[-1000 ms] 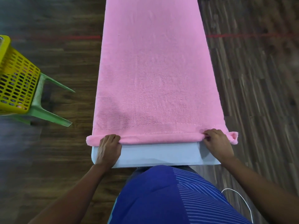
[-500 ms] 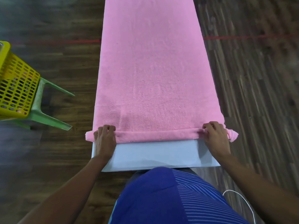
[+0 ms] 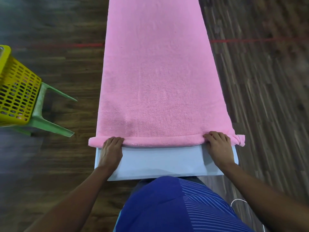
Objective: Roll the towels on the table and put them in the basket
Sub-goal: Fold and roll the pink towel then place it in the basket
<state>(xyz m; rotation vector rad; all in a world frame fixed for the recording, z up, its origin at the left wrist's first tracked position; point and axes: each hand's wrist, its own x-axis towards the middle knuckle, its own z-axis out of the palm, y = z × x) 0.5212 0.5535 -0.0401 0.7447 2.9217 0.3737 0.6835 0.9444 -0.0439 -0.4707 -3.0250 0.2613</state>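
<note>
A long pink towel [image 3: 155, 72] lies flat along a narrow pale grey table [image 3: 160, 163], running away from me. Its near end is rolled into a thin tube across the table's width. My left hand [image 3: 111, 151] grips the roll near its left end, fingers curled over it. My right hand [image 3: 218, 146] grips the roll near its right end the same way. The roll's ends stick out past both table edges. A yellow perforated basket [image 3: 15, 96] sits at the far left.
The basket rests on a green plastic stool [image 3: 48, 118] on the dark wooden floor. A red line [image 3: 250, 40] crosses the floor. A white cable [image 3: 234, 202] hangs by my blue shirt [image 3: 167, 206] at the bottom.
Both hands have rolled the towel's near end forward. The stitched hem is now wrapped inside, the roll is slightly thicker, and more bare table shows in front of me.
</note>
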